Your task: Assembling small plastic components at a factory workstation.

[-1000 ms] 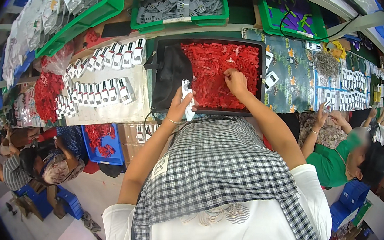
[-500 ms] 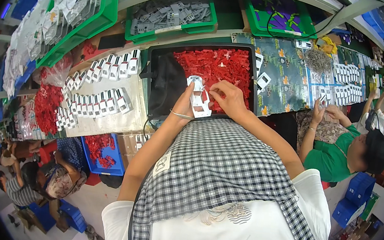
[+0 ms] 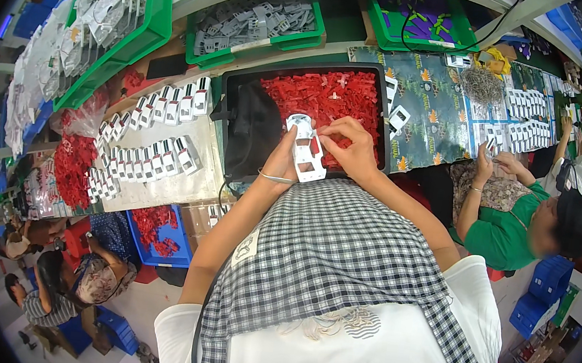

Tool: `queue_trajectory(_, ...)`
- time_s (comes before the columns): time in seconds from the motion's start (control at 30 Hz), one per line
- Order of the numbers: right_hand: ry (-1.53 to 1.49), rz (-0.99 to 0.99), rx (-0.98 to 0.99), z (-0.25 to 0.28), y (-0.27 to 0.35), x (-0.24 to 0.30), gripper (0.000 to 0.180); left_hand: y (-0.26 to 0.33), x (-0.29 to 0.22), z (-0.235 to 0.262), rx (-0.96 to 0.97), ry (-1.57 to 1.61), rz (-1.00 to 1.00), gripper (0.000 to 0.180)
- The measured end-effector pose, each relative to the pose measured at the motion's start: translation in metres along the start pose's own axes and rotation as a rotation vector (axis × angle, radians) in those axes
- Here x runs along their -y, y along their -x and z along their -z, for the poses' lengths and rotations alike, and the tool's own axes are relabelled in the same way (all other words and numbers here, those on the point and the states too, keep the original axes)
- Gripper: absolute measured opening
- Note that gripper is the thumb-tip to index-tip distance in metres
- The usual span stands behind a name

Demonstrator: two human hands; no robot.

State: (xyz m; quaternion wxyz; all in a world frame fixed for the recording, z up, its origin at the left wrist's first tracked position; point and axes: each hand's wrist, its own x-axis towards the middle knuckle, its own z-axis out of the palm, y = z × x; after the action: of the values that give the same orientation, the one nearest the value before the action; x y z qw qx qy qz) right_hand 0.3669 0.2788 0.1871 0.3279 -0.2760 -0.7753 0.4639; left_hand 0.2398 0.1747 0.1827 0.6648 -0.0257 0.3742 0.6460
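Note:
My left hand (image 3: 279, 157) is wrapped round the left side of a white plastic housing (image 3: 302, 134) with cut-out openings, keeping it upright above the near edge of a black tray (image 3: 227, 168). At the housing's right side, the fingers of my right hand (image 3: 352, 149) are pinched together. A small red plastic piece (image 3: 314, 146) shows against the housing beside those fingertips. Whether the fingertips grip that piece is too small to make out. Behind both hands, a heap of similar red plastic pieces (image 3: 315, 88) fills much of the tray.
White housings with dark tips (image 3: 159, 157) stand in rows on the left bench. Green bins (image 3: 306, 40) with grey parts line the back. A blue bin (image 3: 188, 252) of red pieces sits lower left. A co-worker in green (image 3: 506, 222) handles white parts at the right.
My right fingers have come slightly up and in along the housing's right side. My left hand keeps its hold; the housing has shifted slightly right. The view has moved a little.

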Motion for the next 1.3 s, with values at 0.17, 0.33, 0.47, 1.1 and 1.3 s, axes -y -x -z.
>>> queue_trajectory(0.17,0.366,0.368,0.143,0.003,-0.008,0.028,0.013,-0.001,0.006,0.013,0.072,-0.111,-0.018,0.037)
queue_trajectory(0.33,0.44,0.364,0.188,-0.004,-0.006,0.024,0.015,0.001,0.005,0.005,0.066,-0.256,-0.081,0.034)
queue_trajectory(0.47,0.349,0.237,0.187,-0.007,0.0,0.013,0.013,-0.002,0.012,0.008,0.031,-0.204,-0.176,0.034)
queue_trajectory(1.1,0.297,0.221,0.191,-0.004,0.006,0.01,0.011,-0.011,0.027,0.017,-0.06,-0.18,-0.259,0.029)
queue_trajectory(1.3,0.299,0.185,0.154,-0.005,0.003,0.006,0.012,-0.01,0.022,0.015,0.01,-0.26,-0.258,0.026)
